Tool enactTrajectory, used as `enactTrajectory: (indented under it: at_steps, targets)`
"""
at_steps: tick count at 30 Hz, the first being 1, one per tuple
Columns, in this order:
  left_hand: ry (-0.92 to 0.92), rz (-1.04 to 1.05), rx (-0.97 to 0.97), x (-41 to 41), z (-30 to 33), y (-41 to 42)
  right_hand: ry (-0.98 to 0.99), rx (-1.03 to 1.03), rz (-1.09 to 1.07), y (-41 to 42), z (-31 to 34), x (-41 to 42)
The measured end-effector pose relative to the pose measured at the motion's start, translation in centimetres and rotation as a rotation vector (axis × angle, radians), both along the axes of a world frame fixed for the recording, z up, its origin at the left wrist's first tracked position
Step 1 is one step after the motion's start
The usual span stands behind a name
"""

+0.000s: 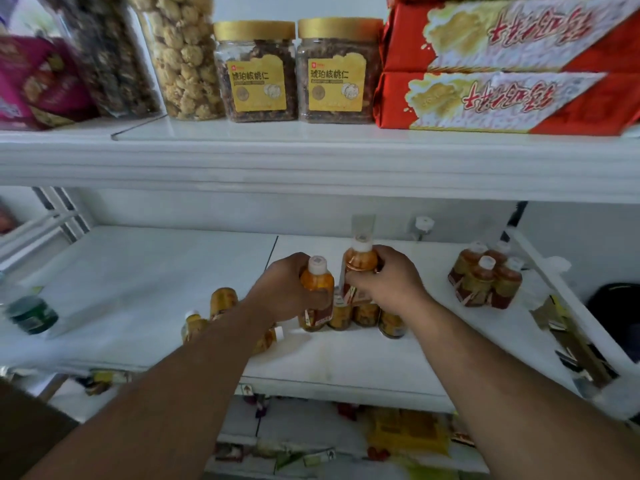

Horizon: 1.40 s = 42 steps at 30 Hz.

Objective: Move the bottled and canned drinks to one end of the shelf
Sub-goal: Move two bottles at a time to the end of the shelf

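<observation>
Partly hidden behind the left forearm: two or three cans (223, 301) and small bottles near the front edge of the white shelf (138, 271), labels too blurred to read. Tucked behind both hands, a tight row of more orange drinks (367, 315), only their lower halves showing. Cut off at the shelf's left edge, a dark green bottle (33, 315) lying on its side, soft with blur. Hard to make out at the right end beyond the shelf's edge: a dark rounded shape and some yellow-black packaging.

Smooth, glossy white shelf board with a thin seam near the middle. Clear plastic bottles, rounded shoulders, white ribbed caps, orange-brown liquid, paper bands low on the body. Five such bottles (485, 277) grouped upright close to the right end, touching one another.

Up on the higher shelf: two square clear jars (298, 72) with gold lids and yellow labels, taller tubs of knobbly snacks to their left, two red foil-wrapped boxes (502, 64) stacked at the right.

Left hand (287, 292), arm stretched forward, fingers curled round an orange bottle (317, 289) at mid-shelf, thumb side toward the cap. Right hand (391, 282) just beside it, fingers wrapped round a second bottle (360, 265) held slightly higher and tilted a little; the two bottles nearly touching.
</observation>
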<state>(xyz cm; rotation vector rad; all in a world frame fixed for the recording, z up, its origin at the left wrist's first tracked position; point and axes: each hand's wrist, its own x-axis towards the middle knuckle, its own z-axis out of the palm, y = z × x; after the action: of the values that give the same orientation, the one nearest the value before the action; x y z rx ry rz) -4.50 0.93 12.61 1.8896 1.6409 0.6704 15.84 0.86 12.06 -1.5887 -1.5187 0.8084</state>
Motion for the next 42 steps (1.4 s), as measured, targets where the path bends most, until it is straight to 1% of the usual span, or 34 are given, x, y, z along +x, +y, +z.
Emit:
enactTrajectory:
  at_steps: [6,10,13,18,21,25,30,36,42]
  targets:
    - [0.004,-0.012,-0.023,2.2,0.1,-5.5,0.040,-0.032,-0.006,-5.1,0.1,2.5]
    - [0.019,-0.038,0.004,3.4,0.2,-8.5,0.061,-0.037,-0.018,-8.8,0.2,3.7]
    - [0.030,-0.071,0.022,4.0,0.6,-10.6,0.026,-0.020,-0.036,-11.3,0.3,4.3]
    - [0.007,-0.155,0.043,4.5,1.0,-13.9,0.026,-0.017,-0.095,-15.8,0.4,4.7]
    - [-0.025,-0.195,0.007,4.4,0.5,-15.8,0.027,-0.034,-0.129,-18.8,-0.1,4.7]
    - [-0.061,-0.229,0.009,4.4,-1.0,-18.9,0.009,-0.046,-0.168,-23.1,-0.9,4.6]
    - [-0.104,-0.274,-0.053,5.6,-2.3,-22.4,-0.013,-0.052,-0.189,-27.7,-1.1,5.4]
    - [-0.069,-0.322,-0.049,8.8,-2.6,-24.0,-0.018,-0.056,-0.246,-30.8,-1.2,8.2]
    - [-0.023,-0.357,-0.037,14.1,-2.6,-23.8,-0.030,-0.077,-0.302,-31.0,-2.2,13.0]
